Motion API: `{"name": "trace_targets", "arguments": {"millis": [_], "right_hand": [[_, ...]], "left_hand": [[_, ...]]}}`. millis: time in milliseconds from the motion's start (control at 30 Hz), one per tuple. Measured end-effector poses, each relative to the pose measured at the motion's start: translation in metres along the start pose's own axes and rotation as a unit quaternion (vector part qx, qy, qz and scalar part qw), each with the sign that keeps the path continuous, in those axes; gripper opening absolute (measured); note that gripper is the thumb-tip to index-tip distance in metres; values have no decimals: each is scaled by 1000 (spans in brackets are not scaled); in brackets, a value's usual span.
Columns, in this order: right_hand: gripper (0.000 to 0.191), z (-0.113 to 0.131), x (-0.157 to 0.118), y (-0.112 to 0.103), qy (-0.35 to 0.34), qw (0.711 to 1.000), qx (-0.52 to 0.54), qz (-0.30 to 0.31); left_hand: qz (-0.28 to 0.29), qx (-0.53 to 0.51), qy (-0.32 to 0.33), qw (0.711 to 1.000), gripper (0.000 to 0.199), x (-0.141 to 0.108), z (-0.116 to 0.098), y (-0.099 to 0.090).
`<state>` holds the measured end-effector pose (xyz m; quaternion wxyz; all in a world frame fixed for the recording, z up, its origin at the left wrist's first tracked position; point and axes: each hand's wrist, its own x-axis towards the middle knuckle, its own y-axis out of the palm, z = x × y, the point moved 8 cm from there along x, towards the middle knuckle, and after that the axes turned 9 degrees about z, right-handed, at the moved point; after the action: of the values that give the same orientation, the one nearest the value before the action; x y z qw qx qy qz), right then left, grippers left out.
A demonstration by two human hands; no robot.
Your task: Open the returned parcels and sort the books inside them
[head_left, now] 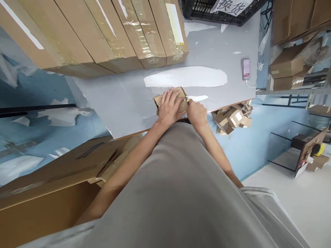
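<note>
A small cardboard box (181, 92) rests near the front edge of the grey table, partly covered by my hands. My left hand (169, 105) lies over its top, fingers and thumb pressed down and gripping it. At the box's right end my right hand (197, 112) is closed around a slim tool with a yellow part (188, 101), which looks like a box cutter. Most of that tool is hidden in the fist, and its tip meets the box edge.
Large taped cartons (116, 38) line the table's back left; a black crate (214, 13) with a paper sign stands behind. A phone-like object (246, 69) with a cable lies right. Scrap cardboard (232, 119) is heaped below the right edge; a big open carton (51, 203) stands lower left.
</note>
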<state>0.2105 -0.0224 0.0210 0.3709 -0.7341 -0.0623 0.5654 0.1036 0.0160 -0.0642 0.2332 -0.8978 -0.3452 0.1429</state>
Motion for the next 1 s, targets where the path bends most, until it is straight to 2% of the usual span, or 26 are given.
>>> {"name": "trace_targets", "arguments": {"millis": [133,300,500,600,667,733,800,900,1000], "right_hand": [[40,-5,-2,3,21,1000,1,7],[38,-6,4,2,18,1000,11,0],[38,-25,-18,25,42,998,32,21],[44,-37,-27,33,20,997,80,-7],[49,-52,-22,34,6,991,122,-56],[54,-75,-5,34,5,981,156,-111],[56,-101,25,35,10,976,171,-136],[57,-133,83,36,-7,975,173,-136],[58,-159,138,38,3,983,147,-113]], "left_hand": [[-2,16,23,1000,54,1,5,6],[-14,17,32,999,53,4,7,2],[-13,8,34,999,59,0,7,0],[-9,8,39,999,60,-2,7,2],[-7,12,39,999,61,-3,7,1],[-9,16,34,999,61,-3,7,-3],[-24,19,16,999,61,-5,8,-12],[-77,29,-34,996,63,-18,11,-33],[-145,41,-98,984,59,-42,14,-52]]}}
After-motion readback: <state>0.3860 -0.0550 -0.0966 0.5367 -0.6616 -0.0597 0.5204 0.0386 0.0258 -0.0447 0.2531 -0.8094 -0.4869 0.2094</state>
